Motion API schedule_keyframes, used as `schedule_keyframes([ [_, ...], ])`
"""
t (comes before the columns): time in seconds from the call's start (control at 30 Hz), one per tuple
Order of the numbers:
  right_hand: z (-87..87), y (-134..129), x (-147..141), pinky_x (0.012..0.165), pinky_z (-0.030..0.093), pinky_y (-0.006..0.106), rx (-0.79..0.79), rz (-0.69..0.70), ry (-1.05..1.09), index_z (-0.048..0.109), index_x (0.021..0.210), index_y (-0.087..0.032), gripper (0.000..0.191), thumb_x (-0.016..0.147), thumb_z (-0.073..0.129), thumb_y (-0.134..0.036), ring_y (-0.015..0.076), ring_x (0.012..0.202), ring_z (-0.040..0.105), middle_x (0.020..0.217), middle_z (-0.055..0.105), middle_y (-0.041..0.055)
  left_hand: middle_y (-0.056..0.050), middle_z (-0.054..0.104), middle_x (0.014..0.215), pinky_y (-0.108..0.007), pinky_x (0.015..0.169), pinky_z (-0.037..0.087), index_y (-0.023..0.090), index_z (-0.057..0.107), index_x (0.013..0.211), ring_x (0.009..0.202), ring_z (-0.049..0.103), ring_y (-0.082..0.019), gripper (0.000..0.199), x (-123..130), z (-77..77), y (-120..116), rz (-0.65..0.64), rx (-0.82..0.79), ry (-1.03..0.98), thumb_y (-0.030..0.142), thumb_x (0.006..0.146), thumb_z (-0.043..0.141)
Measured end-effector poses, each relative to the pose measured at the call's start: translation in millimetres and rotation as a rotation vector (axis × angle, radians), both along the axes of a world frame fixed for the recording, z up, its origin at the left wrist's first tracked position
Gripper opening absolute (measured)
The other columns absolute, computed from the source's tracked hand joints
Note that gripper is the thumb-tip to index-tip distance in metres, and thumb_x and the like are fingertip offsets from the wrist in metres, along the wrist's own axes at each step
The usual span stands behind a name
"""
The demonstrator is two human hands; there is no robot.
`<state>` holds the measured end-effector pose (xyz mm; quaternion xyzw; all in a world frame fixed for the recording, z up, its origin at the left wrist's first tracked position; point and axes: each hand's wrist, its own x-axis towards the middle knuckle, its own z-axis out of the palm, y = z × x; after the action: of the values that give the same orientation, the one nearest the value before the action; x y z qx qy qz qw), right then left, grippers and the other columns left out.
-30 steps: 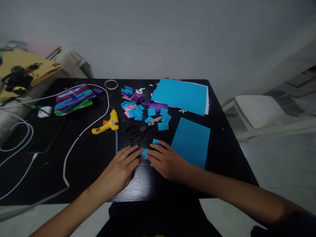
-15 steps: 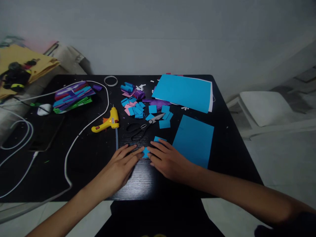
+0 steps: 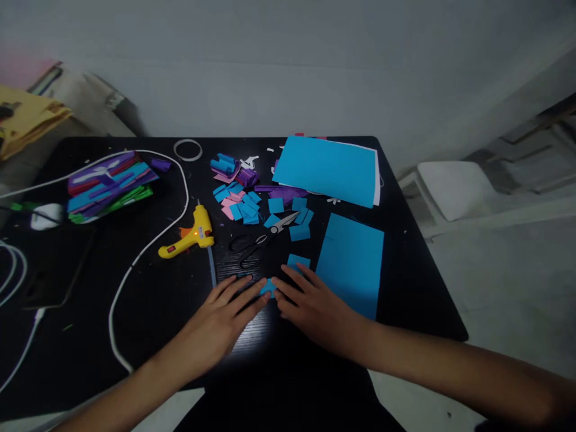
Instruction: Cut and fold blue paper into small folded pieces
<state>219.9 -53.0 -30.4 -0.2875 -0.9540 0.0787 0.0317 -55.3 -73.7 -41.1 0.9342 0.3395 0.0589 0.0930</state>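
Observation:
A small blue paper piece (image 3: pixel 269 288) lies at the table's front middle, largely covered by my fingertips. My left hand (image 3: pixel 229 312) has its thumb and forefinger closed on the left side of this piece, while its other fingers stretch out over the tabletop. From the right, my right hand (image 3: pixel 315 306) grips the same piece with thumb and forefinger. Its other fingers reach onto another blue paper square (image 3: pixel 297 261). Just beyond both hands are black-handled scissors (image 3: pixel 265 237), partly opened. A yellow glue gun (image 3: pixel 191 234) with a glue stick in its back lies to the left.
A blue paper sheet (image 3: pixel 353 258) lies right of my hands, with larger stacked sheets (image 3: pixel 328 171) behind. Cut blue and pink pieces (image 3: pixel 238 203) lie near rolled paper (image 3: pixel 225 163). A white cable (image 3: pixel 130 270) crosses the left side, near a phone (image 3: pixel 56 270) and bundled coloured paper (image 3: pixel 108 183).
The view has shifted, so the table's things appear further left and the hands slightly lower. Both hands stay at the small blue paper piece, with the fingers only slightly moved.

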Motion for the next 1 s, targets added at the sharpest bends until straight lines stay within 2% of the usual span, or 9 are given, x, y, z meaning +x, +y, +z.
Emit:
schedule_keyframes([
  [0.17, -1.5, -11.9, -9.0, 0.12, 0.044, 0.059, -0.001, -0.059, -0.021, 0.07, 0.13, -0.012, 0.035, 0.099, 0.069, -0.027, 0.0406, 0.148, 0.049, 0.151, 0.063, 0.0164, -0.007, 0.056, 0.16, -0.054, 0.121, 0.038, 0.024, 0.053, 0.156, 0.151, 0.044, -0.033, 0.054, 0.3, -7.8, 0.4, -0.026, -0.011, -0.022, 0.013, 0.103, 0.053],
  [0.27, -3.7, -16.1, -10.7, 0.119, 0.045, 0.058, 0.01, -0.079, -0.03, 0.071, 0.128, -0.011, 0.035, 0.098, 0.07, -0.027, 0.0405, 0.146, 0.052, 0.151, 0.064, 0.0166, -0.006, 0.059, 0.158, -0.051, 0.119, 0.041, 0.025, 0.057, 0.152, 0.147, 0.048, -0.032, 0.047, 0.3, -13.7, 0.1, -0.012, -0.002, -0.056, 0.02, 0.106, 0.054],
  [0.43, -5.1, -13.8, -7.1, 0.118, 0.047, 0.058, 0.031, -0.075, -0.036, 0.068, 0.134, -0.012, 0.037, 0.104, 0.064, -0.032, 0.0396, 0.145, 0.052, 0.154, 0.062, 0.0135, -0.004, 0.063, 0.153, -0.048, 0.115, 0.046, 0.026, 0.06, 0.149, 0.144, 0.051, -0.031, 0.047, -2.4, -17.2, 3.3, -0.018, 0.017, -0.082, 0.015, 0.103, 0.055],
  [0.57, -2.3, -0.8, -3.4, 0.119, 0.046, 0.057, 0.018, 0.025, -0.084, 0.066, 0.137, -0.011, 0.039, 0.105, 0.061, -0.033, 0.0396, 0.147, 0.051, 0.154, 0.061, 0.014, -0.004, 0.062, 0.155, -0.047, 0.117, 0.046, 0.028, 0.063, 0.145, 0.144, 0.053, -0.029, 0.051, 2.2, -15.7, 0.5, 0.042, 0.038, -0.099, 0.009, 0.099, 0.057],
  [0.7, -1.6, 11.8, -4.3, 0.121, 0.044, 0.056, 0.034, 0.153, -0.11, 0.066, 0.136, -0.008, 0.044, 0.108, 0.055, -0.04, 0.0403, 0.147, 0.052, 0.151, 0.062, 0.0186, -0.005, 0.066, 0.151, -0.046, 0.114, 0.049, 0.025, 0.069, 0.136, 0.138, 0.059, -0.029, 0.045, 16.0, -19.1, -12.0, 0.136, 0.112, -0.074, 0.01, 0.095, 0.059],
  [0.8, -4.5, 14.3, -6.7, 0.122, 0.043, 0.058, 0.046, 0.216, -0.098, 0.065, 0.135, -0.001, 0.053, 0.11, 0.049, -0.044, 0.0431, 0.146, 0.052, 0.15, 0.062, 0.0252, -0.005, 0.067, 0.15, -0.045, 0.111, 0.052, 0.024, 0.068, 0.138, 0.136, 0.061, -0.029, 0.044, 24.0, -22.0, -19.8, 0.213, 0.156, -0.056, 0.012, 0.096, 0.059],
  [0.9, -4.9, 13.2, -7.7, 0.124, 0.04, 0.059, 0.011, 0.217, -0.084, 0.06, 0.14, 0.003, 0.062, 0.107, 0.054, -0.049, 0.0462, 0.149, 0.047, 0.152, 0.057, 0.0296, -0.007, 0.068, 0.148, -0.044, 0.112, 0.052, 0.023, 0.068, 0.138, 0.136, 0.062, -0.028, 0.042, 24.2, -17.7, -21.1, 0.238, 0.141, -0.083, 0.014, 0.099, 0.057],
  [1.0, -1.8, 12.0, -6.8, 0.125, 0.039, 0.06, -0.05, 0.195, -0.076, 0.051, 0.151, 0.002, 0.073, 0.104, 0.058, -0.053, 0.046, 0.152, 0.043, 0.159, 0.049, 0.0302, -0.007, 0.064, 0.153, -0.042, 0.114, 0.052, 0.026, 0.068, 0.139, 0.141, 0.059, -0.025, 0.039, 19.3, -8.0, -17.7, 0.235, 0.059, -0.069, 0.018, 0.103, 0.057],
])
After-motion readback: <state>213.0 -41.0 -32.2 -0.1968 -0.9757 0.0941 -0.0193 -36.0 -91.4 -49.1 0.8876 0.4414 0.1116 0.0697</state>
